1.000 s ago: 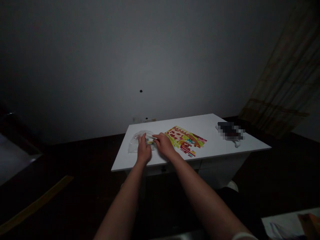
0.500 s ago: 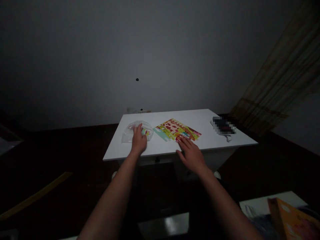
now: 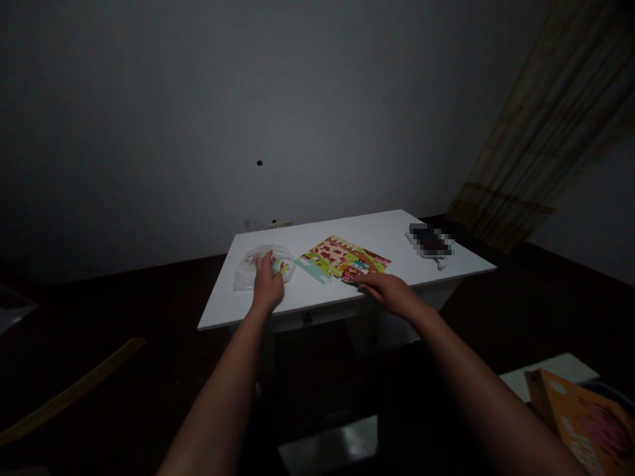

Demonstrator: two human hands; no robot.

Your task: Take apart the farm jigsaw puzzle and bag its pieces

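Note:
A small white table (image 3: 377, 228) stands against a grey wall in a dim room. My left hand (image 3: 266, 285) rests on a clear plastic bag (image 3: 248, 268) holding small colourful pieces, its fingers curled over the bag. A colourful puzzle sheet (image 3: 342, 256) lies at the table's middle. My right hand (image 3: 389, 291) lies at the sheet's near right corner, fingers stretched out and touching its edge.
A dark blurred object with a white cord (image 3: 430, 241) sits at the table's far right. An orange box (image 3: 580, 416) lies at the lower right. A wooden strip (image 3: 69, 396) lies on the dark floor at left. A curtain (image 3: 546, 132) hangs at right.
My right hand left the bag, swung right and came to the puzzle sheet's near corner. My left hand stayed on the bag. The view shifted slightly.

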